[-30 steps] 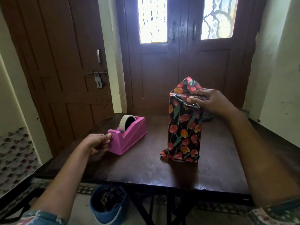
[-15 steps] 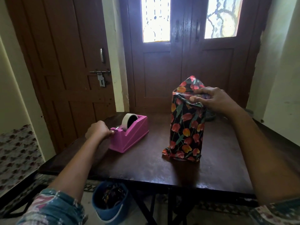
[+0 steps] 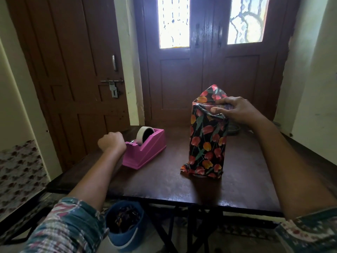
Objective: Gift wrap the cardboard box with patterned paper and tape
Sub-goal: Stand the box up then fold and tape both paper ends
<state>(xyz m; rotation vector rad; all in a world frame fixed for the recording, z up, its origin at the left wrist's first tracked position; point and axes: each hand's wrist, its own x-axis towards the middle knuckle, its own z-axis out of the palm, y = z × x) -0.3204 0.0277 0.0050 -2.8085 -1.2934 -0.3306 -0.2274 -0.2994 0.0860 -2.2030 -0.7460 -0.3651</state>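
Here the cardboard box (image 3: 207,139) stands upright on the dark table (image 3: 164,181), right of centre, covered in black patterned paper (image 3: 204,154) with red and orange tulips. At its top a pointed flap of paper sticks up behind the fold, and at its base the paper edges are crumpled against the tabletop. The right hand (image 3: 235,111) grips the top of the box, fingers curled over the folded paper and the thumb pressed on the near face. To the left, well apart from the box, sits a pink tape dispenser (image 3: 145,152) holding a tape roll (image 3: 145,134). The left hand (image 3: 111,143) is curled into a fist touching the dispenser's cutter end; I cannot tell whether it holds any tape. A blue bin (image 3: 124,225) stands under the table's near edge.
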